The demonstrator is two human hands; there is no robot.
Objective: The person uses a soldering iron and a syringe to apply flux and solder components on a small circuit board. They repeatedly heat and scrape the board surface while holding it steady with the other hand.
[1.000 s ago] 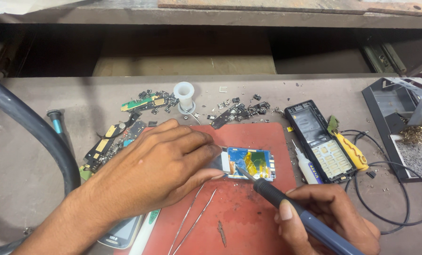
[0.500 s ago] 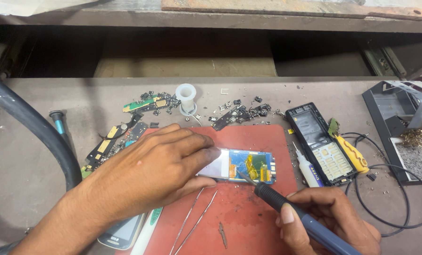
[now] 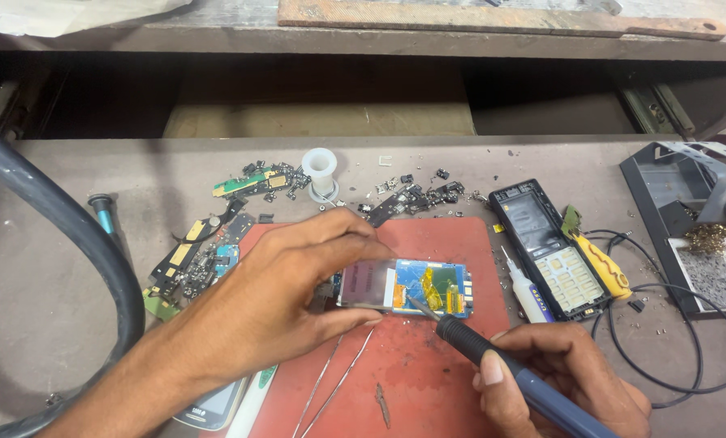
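Your left hand (image 3: pixel 282 300) pinches the phone circuit board (image 3: pixel 411 285) flat on the red mat (image 3: pixel 436 365), long axis left-right. Your right hand (image 3: pixel 562 381) grips the soldering iron (image 3: pixel 493 357), tip pointing up-left onto the board.

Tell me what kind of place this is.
Probably a phone repair bench: a soldering iron touches a phone circuit board, with an opened keypad phone and loose board scraps nearby.

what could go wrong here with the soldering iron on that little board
The left hand pinches the circuit board close to the soldering iron tip, so a slip by the right hand might burn a finger. The tip sits by the yellow tape, which could scorch. The tweezers lie underneath and might get bumped.
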